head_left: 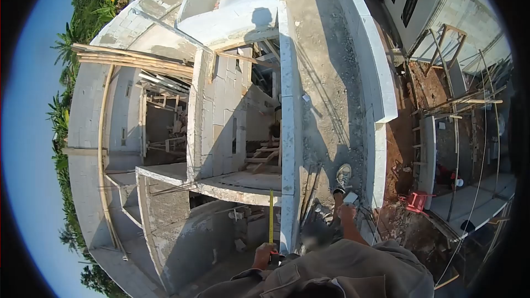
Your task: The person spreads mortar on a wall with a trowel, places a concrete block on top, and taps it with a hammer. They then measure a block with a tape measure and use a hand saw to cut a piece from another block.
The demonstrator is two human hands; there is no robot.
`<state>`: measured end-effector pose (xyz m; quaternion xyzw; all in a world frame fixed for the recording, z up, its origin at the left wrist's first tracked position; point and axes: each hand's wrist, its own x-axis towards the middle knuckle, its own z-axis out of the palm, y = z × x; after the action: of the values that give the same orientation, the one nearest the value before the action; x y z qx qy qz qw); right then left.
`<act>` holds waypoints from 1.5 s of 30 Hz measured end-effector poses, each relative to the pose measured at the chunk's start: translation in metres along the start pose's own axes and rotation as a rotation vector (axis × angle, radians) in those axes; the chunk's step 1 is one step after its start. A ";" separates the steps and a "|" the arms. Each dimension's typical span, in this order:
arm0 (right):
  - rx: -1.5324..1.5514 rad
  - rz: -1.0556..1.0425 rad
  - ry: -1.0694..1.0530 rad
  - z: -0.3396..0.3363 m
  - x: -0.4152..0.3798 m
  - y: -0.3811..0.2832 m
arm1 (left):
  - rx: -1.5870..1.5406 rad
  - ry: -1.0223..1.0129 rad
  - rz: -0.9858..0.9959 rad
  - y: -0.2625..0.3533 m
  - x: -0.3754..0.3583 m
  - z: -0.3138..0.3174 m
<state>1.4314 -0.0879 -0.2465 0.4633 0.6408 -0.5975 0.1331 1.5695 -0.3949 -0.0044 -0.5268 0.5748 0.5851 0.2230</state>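
My left hand [263, 255] is closed around a tape measure [274, 257] at the bottom centre. Its yellow blade [271, 218] is drawn out and points away from me, beside the long pale block wall [287, 132]. To the right, my right hand [347, 214] is closed near my shoe [343, 175]. A small whitish object [350, 198] shows at its fingers; what it is and whether the hand grips it cannot be made out.
Unfinished block walls and deep rooms lie left, with bamboo poles [132, 60] across them. A rubble-strewn concrete walkway [326, 99] runs between the long wall and a second low wall [371, 49]. A red chair [417, 201] stands lower down at right, near timber framing.
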 end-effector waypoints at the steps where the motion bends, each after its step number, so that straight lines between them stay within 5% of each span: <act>1: 0.022 0.109 -0.204 0.006 0.007 -0.026 | 0.092 -0.058 -0.022 0.017 0.009 0.012; 2: 0.051 0.214 -0.405 0.015 0.010 -0.062 | 0.080 -0.070 -0.026 0.038 0.018 0.025; 3: 0.044 0.203 -0.397 0.019 0.004 -0.113 | 0.393 -0.160 0.284 0.060 0.028 0.035; 4: -0.402 -0.527 -0.323 0.016 -0.010 -0.162 | 0.703 -0.246 0.596 0.078 0.034 0.040; 5: -0.851 -1.258 -0.205 0.011 -0.013 -0.201 | 0.684 -0.260 0.601 0.093 0.050 0.047; 6: -0.432 -0.598 -0.395 0.021 0.006 -0.199 | 0.499 -0.238 0.436 0.104 0.071 0.056; 7: -0.460 -0.617 -0.387 0.013 0.028 -0.203 | 0.311 -0.219 0.271 0.114 0.087 0.065; 9: -0.173 -0.219 -0.438 0.008 0.010 -0.299 | 0.018 -0.174 -0.006 0.194 0.079 0.090; 10: -0.245 -0.098 -0.394 0.009 0.011 -0.343 | -0.008 -0.156 0.150 0.207 0.094 0.093; 14: -0.419 -0.217 -0.459 0.032 0.055 -0.477 | -0.549 -0.180 0.088 0.336 0.102 0.129; 19: -0.657 -0.379 -0.457 0.096 0.158 -0.613 | -0.594 -0.088 0.049 0.490 0.196 0.199; 21: -0.530 -0.327 -0.334 0.119 0.203 -0.643 | -0.524 -0.069 0.203 0.554 0.261 0.237; 23: -0.561 -0.190 -0.314 0.128 0.226 -0.677 | -0.533 -0.076 0.158 0.635 0.288 0.266; 25: -0.504 -0.051 -0.310 0.135 0.238 -0.712 | -0.314 -0.017 0.505 0.727 0.295 0.285; 26: -0.523 -0.039 -0.311 0.122 0.256 -0.723 | -0.411 -0.067 0.423 0.776 0.292 0.293; 28: -1.169 -0.854 -0.368 0.102 0.312 -0.736 | -0.512 -0.105 0.345 0.854 0.303 0.310; 29: -1.172 -0.863 -0.380 0.105 0.318 -0.761 | -0.504 -0.119 0.363 0.884 0.317 0.321; 31: -1.340 -1.472 -0.393 0.125 0.342 -0.818 | -0.510 -0.121 0.396 0.941 0.358 0.341; 32: -1.340 -1.491 -0.402 0.148 0.371 -0.847 | -0.443 -0.082 0.373 0.964 0.382 0.352; 38: -0.539 -0.372 -0.172 0.262 0.524 -1.030 | -0.656 -0.063 0.181 1.099 0.494 0.422; 40: -0.653 -0.658 -0.113 0.316 0.611 -1.120 | -0.625 0.104 0.239 1.110 0.568 0.460; 42: -0.586 -0.726 -0.144 0.427 0.542 -1.276 | -0.778 0.011 0.094 1.175 0.547 0.466; 45: -0.467 -0.768 -0.308 0.555 0.566 -1.429 | -0.962 0.101 0.125 1.247 0.575 0.480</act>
<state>-0.1601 -0.1303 0.1224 0.0564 0.8558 -0.5051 0.0968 0.1176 -0.4565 -0.0645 -0.5622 0.2800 0.7704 -0.1093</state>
